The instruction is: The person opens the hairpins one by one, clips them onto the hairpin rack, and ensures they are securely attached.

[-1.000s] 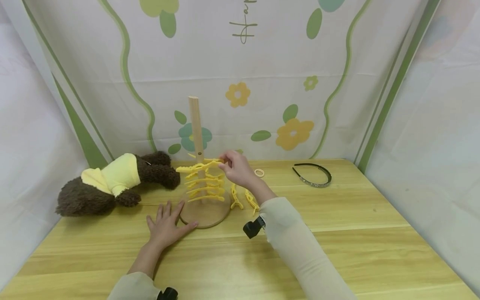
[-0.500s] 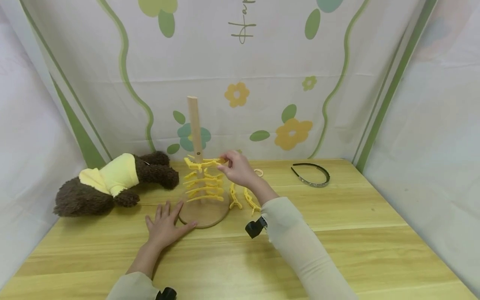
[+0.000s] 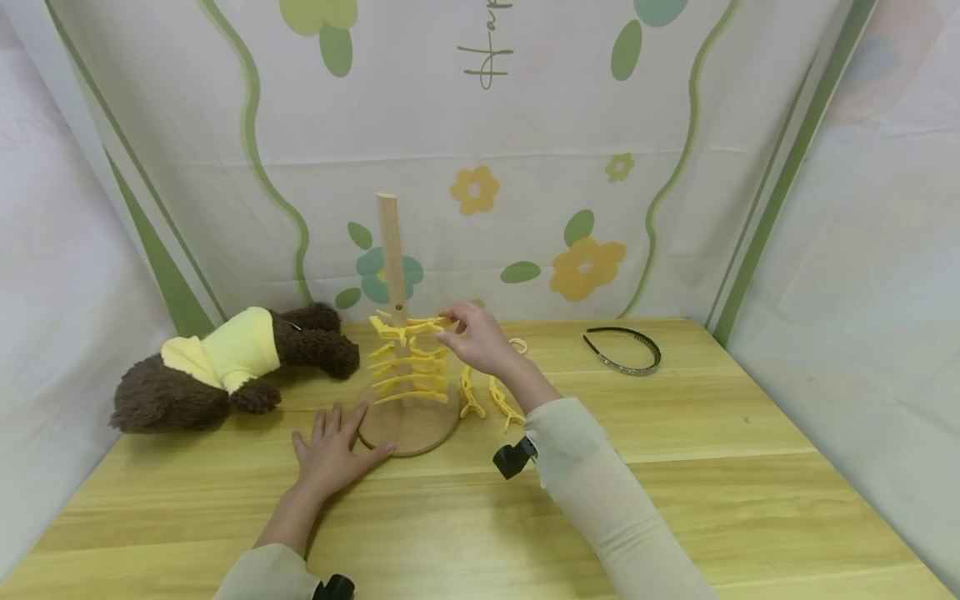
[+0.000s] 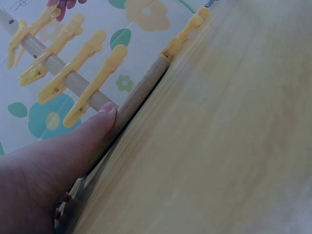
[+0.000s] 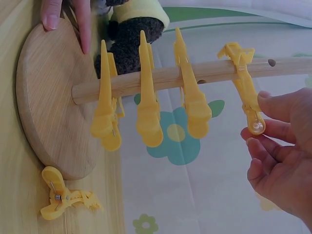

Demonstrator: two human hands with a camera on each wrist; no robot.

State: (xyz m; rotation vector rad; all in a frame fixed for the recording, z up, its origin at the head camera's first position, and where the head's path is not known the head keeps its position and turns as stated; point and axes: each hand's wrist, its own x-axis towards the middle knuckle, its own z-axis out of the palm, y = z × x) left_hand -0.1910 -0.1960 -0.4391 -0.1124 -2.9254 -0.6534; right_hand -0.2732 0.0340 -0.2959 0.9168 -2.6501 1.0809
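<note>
A wooden post point(image 3: 392, 258) stands on a round wooden base point(image 3: 411, 431). My right hand point(image 3: 482, 340) pinches the handle end of a yellow alligator hair clip point(image 3: 405, 331) between thumb and fingers. In the right wrist view, that clip point(image 5: 243, 80) sits around the post near a dark hole, its jaws about the wood. Three more yellow clips point(image 5: 148, 114) hang on the post between it and the base. My left hand point(image 3: 328, 458) lies with spread fingers at the base's left edge, and its thumb point(image 4: 105, 117) presses on the rim.
Two loose yellow clips point(image 3: 471, 396) lie right of the base. Behind them is a small pale ring point(image 3: 518, 345), partly covered by my right hand. A black headband point(image 3: 632, 367) rests farther right. A brown plush toy point(image 3: 232, 358) in a yellow top lies at left.
One second ago the top clip reached out to the left past the post; now its jaws sit around the post. My left hand keeps its place on the base.
</note>
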